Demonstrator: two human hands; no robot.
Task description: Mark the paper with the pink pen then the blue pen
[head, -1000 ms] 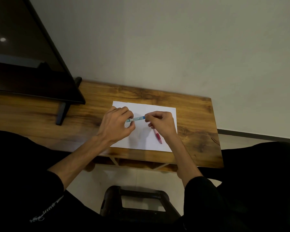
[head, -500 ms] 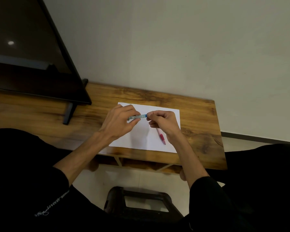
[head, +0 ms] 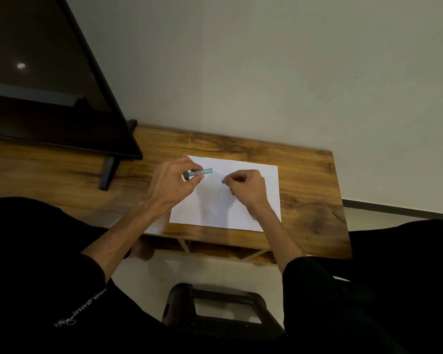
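Note:
My left hand (head: 174, 183) pinches a slim light-blue tube (head: 202, 172) with a printed label, held level above a white sheet of paper (head: 215, 200). My right hand (head: 246, 186) is a little to the right of the tube, fingers curled, pinching a tiny blue piece (head: 223, 181) at its fingertips. A gap separates that piece from the tube's end. The pink pen seen earlier under my right hand is hidden by my wrist, except for a faint tip (head: 253, 217).
The paper lies on a wooden table (head: 310, 190) against a pale wall. A dark TV screen (head: 49, 98) on a black stand (head: 108, 173) fills the left. A black stool (head: 215, 305) stands on the tiled floor below the table's near edge.
My hands were joined at the blue tube; now my right hand has drawn away to the right with a small blue piece, leaving the tube in my left hand.

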